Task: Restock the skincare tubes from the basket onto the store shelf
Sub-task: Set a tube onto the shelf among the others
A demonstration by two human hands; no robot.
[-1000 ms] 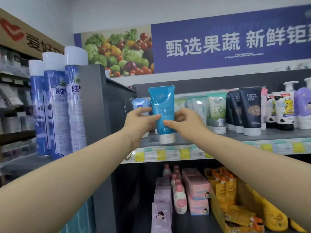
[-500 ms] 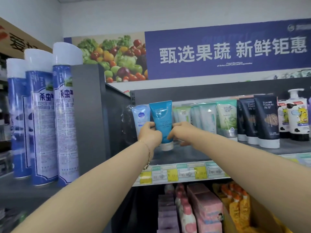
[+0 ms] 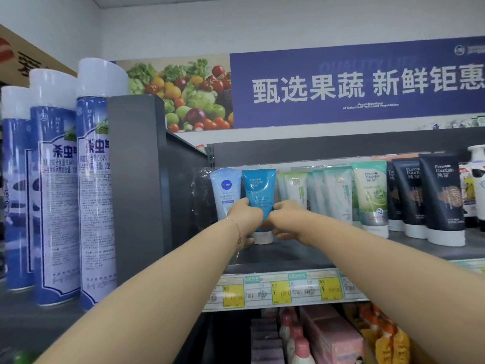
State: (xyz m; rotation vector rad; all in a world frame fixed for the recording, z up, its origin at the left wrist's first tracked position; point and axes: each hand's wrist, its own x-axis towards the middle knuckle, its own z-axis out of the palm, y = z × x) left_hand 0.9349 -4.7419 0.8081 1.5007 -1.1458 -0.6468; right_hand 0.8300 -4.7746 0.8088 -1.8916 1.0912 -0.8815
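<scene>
A bright blue skincare tube [image 3: 258, 187] stands cap-down on the grey top shelf [image 3: 294, 254], its white cap touching the shelf surface. My left hand [image 3: 245, 215] grips its left side and my right hand [image 3: 287, 219] grips its right side, both low on the tube. A pale blue Nivea tube [image 3: 225, 190] stands just left of it, partly behind my left hand. Green and white tubes [image 3: 370, 193] and black tubes [image 3: 441, 198] line the shelf to the right. The basket is out of view.
A dark upright shelf panel [image 3: 136, 179] closes the left end. Tall blue spray cans [image 3: 94, 179] stand on the neighbouring shelf to the left. Price tags [image 3: 280, 291] run along the shelf lip. Pink boxes and bottles [image 3: 330, 337] fill the shelf below.
Both hands have carried the blue tube down and back from the air onto the shelf beside the Nivea tube. The camera has moved closer to the shelf.
</scene>
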